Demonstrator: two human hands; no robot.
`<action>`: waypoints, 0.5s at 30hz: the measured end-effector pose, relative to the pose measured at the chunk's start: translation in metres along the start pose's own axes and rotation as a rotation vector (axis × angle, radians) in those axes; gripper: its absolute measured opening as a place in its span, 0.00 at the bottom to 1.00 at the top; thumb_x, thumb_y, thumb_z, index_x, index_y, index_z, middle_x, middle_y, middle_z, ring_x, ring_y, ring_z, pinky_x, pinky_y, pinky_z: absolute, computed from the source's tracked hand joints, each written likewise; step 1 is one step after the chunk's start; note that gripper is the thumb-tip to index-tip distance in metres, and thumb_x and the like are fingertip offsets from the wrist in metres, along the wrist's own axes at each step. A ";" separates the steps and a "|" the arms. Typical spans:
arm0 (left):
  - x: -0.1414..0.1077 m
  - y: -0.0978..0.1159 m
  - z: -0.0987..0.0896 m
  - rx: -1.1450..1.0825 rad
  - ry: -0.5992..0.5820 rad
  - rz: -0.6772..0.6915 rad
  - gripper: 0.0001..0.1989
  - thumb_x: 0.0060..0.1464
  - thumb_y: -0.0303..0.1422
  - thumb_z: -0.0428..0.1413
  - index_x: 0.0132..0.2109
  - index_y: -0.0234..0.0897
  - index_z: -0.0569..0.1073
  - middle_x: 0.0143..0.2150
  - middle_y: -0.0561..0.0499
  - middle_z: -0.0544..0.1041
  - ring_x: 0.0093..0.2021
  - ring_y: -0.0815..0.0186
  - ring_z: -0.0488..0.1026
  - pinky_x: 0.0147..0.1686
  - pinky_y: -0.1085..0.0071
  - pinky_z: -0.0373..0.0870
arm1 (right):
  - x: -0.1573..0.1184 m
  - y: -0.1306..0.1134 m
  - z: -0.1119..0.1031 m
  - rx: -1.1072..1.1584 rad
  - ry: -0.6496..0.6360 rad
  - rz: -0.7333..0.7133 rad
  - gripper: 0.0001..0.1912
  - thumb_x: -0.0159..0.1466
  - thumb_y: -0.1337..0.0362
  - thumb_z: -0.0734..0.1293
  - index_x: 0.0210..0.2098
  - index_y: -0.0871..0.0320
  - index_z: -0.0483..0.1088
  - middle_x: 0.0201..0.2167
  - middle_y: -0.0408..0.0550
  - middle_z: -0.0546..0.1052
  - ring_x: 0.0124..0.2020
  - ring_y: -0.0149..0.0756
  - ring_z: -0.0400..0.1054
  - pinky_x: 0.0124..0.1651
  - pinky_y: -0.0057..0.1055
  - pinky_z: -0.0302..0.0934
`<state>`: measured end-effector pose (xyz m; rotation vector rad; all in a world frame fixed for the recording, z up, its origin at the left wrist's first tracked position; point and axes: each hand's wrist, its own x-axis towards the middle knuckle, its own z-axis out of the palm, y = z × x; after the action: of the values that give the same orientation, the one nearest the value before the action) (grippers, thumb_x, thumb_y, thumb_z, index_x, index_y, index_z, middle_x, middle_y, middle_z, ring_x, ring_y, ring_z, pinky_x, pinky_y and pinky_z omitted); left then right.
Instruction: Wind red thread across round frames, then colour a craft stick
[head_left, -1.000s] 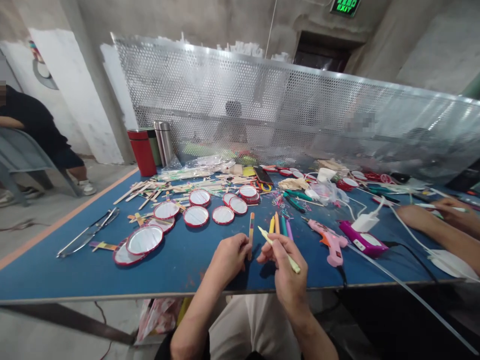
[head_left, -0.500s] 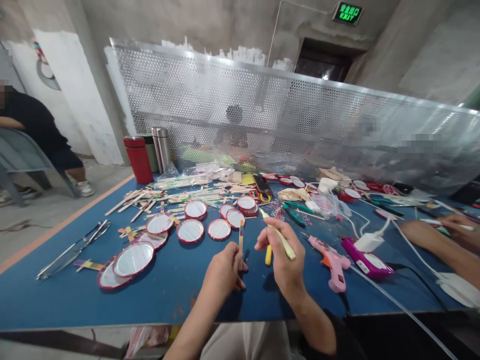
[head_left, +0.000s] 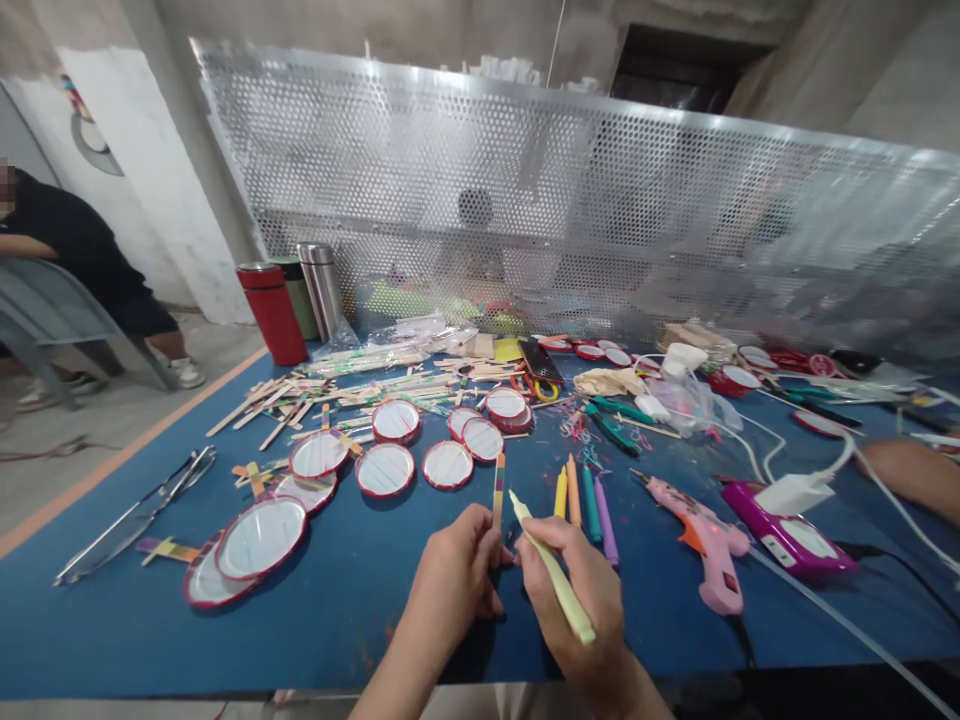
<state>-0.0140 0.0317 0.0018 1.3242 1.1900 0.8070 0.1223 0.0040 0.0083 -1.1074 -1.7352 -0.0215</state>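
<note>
Near the front of the blue table, my left hand (head_left: 457, 570) pinches an upright wooden stick (head_left: 499, 490) with coloured bands. My right hand (head_left: 574, 590) is closed round a pale yellow-green marker (head_left: 559, 580), its tip close to the stick's right side. Whether tip and stick touch, I cannot tell. Beyond my right hand lie a yellow marker (head_left: 561, 492), an orange one (head_left: 574, 490), a teal one (head_left: 592, 505) and a purple one (head_left: 606, 518). Several round red-rimmed discs (head_left: 385, 469) lie left of and beyond my hands.
A pink glue gun (head_left: 705, 540) and a purple power strip (head_left: 787, 530) with cables lie at right, near another person's arm (head_left: 911, 485). Loose sticks (head_left: 281, 400), a red bottle (head_left: 271, 313) and a perforated metal screen (head_left: 420, 170) are farther back. Eyeglasses (head_left: 142, 515) lie at left.
My right hand has lowered, bringing the marker closer to the stick and uncovering the other markers. The view has tilted down and shifted slightly.
</note>
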 end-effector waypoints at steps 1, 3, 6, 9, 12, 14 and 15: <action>0.000 0.000 0.000 0.002 -0.002 0.000 0.10 0.56 0.41 0.47 0.31 0.40 0.62 0.18 0.60 0.66 0.13 0.71 0.70 0.11 0.81 0.61 | 0.000 0.000 0.000 0.005 -0.010 -0.011 0.08 0.64 0.68 0.62 0.43 0.57 0.68 0.33 0.49 0.78 0.34 0.37 0.75 0.38 0.31 0.69; 0.000 0.000 0.000 0.000 -0.004 -0.004 0.10 0.55 0.41 0.47 0.31 0.40 0.62 0.19 0.59 0.68 0.13 0.71 0.70 0.11 0.80 0.61 | 0.001 -0.001 -0.001 0.018 -0.030 -0.038 0.09 0.64 0.69 0.62 0.43 0.57 0.67 0.33 0.49 0.78 0.34 0.36 0.75 0.38 0.30 0.68; 0.000 0.001 0.000 0.004 -0.002 -0.008 0.11 0.55 0.42 0.47 0.32 0.41 0.63 0.19 0.59 0.69 0.13 0.71 0.69 0.11 0.79 0.62 | 0.004 -0.003 -0.002 0.036 -0.067 -0.057 0.09 0.64 0.70 0.61 0.44 0.57 0.66 0.33 0.49 0.78 0.34 0.36 0.75 0.38 0.29 0.68; -0.001 0.002 0.001 0.030 0.011 -0.002 0.11 0.56 0.43 0.46 0.33 0.41 0.63 0.16 0.60 0.67 0.13 0.69 0.69 0.12 0.78 0.62 | 0.007 -0.004 -0.001 0.051 -0.104 -0.071 0.09 0.64 0.71 0.60 0.44 0.57 0.66 0.33 0.49 0.78 0.34 0.36 0.75 0.36 0.28 0.68; -0.002 0.001 0.000 0.039 0.015 -0.002 0.11 0.56 0.43 0.46 0.33 0.41 0.64 0.14 0.60 0.67 0.13 0.69 0.68 0.13 0.78 0.62 | 0.008 -0.004 0.000 0.056 -0.124 -0.068 0.09 0.65 0.70 0.60 0.44 0.57 0.65 0.33 0.49 0.78 0.34 0.37 0.75 0.35 0.28 0.68; -0.002 0.001 0.000 0.040 0.019 0.003 0.11 0.56 0.43 0.46 0.34 0.42 0.64 0.14 0.60 0.67 0.13 0.69 0.68 0.13 0.77 0.62 | 0.008 -0.004 0.001 0.059 -0.133 -0.059 0.09 0.65 0.70 0.60 0.44 0.56 0.65 0.33 0.49 0.77 0.34 0.36 0.75 0.35 0.28 0.68; -0.002 0.001 -0.001 0.045 0.023 0.012 0.11 0.56 0.43 0.46 0.34 0.42 0.64 0.15 0.60 0.67 0.13 0.69 0.68 0.13 0.77 0.62 | 0.008 -0.003 0.001 0.062 -0.136 -0.060 0.08 0.65 0.70 0.60 0.44 0.56 0.65 0.33 0.48 0.77 0.33 0.36 0.75 0.36 0.28 0.68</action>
<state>-0.0149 0.0304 0.0035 1.3630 1.2258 0.8102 0.1188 0.0080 0.0156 -1.0313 -1.8771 0.0717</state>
